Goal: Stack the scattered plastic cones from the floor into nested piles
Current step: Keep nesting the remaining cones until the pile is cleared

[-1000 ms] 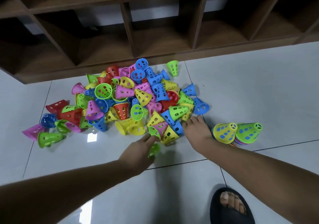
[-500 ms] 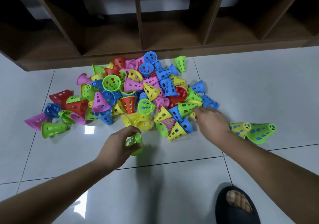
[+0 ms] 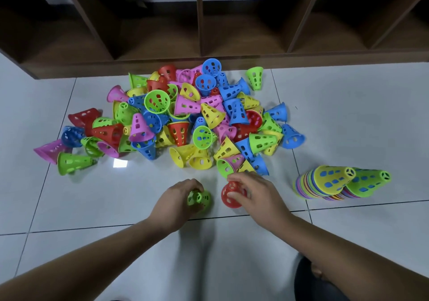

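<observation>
A heap of several perforated plastic cones point(image 3: 185, 119) in green, blue, yellow, pink and red lies on the white tiled floor. My left hand point(image 3: 174, 199) grips a green cone point(image 3: 199, 199) just in front of the heap. Beside it, my right hand point(image 3: 253, 194) holds a red cone point(image 3: 231, 195) with its open mouth facing the green one; the two cones are a small gap apart. Two nested piles stand at the right, one topped by a yellow cone point(image 3: 332, 180), the other by a green cone point(image 3: 371, 182).
A dark wooden shelf unit point(image 3: 209, 34) with open cubbies runs along the back, right behind the heap. A lone green cone point(image 3: 255, 78) lies by its base. A dark slipper on a foot point(image 3: 311, 277) shows at the lower right. Bare tiles point(image 3: 359, 115) stretch right of the heap.
My right hand has left the heap's right edge and come back toward me with a red cone. My left hand has shifted right with the green cone, toward the red one.
</observation>
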